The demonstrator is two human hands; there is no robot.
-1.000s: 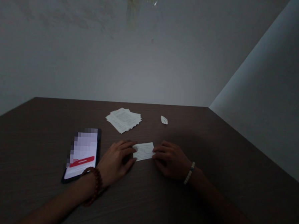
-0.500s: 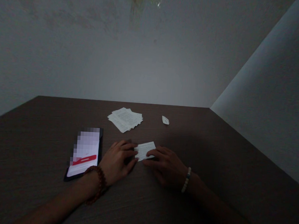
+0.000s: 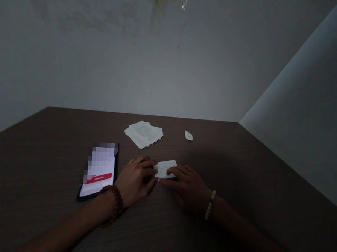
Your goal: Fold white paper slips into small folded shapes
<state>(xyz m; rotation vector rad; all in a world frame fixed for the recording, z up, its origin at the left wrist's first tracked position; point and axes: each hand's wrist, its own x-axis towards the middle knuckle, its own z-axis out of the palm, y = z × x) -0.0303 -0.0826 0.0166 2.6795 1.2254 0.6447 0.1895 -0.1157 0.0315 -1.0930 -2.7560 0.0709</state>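
Note:
A small rectangle of printed white paper lies low over the table between both hands. My left hand, with a brown beaded bracelet at the wrist, closes its fingertips and thumb on the paper's left edge. From the other side my right hand, wearing a pale beaded bracelet, holds the right part with bent fingers on top and the thumb along the near edge. The thumb tips are close together at the near left corner. The paper's underside is hidden.
A loose stack of printed sheets lies beyond my left hand. Farther right is a small folded white paper piece. A phone with a lit screen lies left of my left wrist. Walls border the brown table.
My right thumb has slid slightly left along the paper's near edge, toward the left thumb. Both hands remain on the paper. The whole view has shifted a little.

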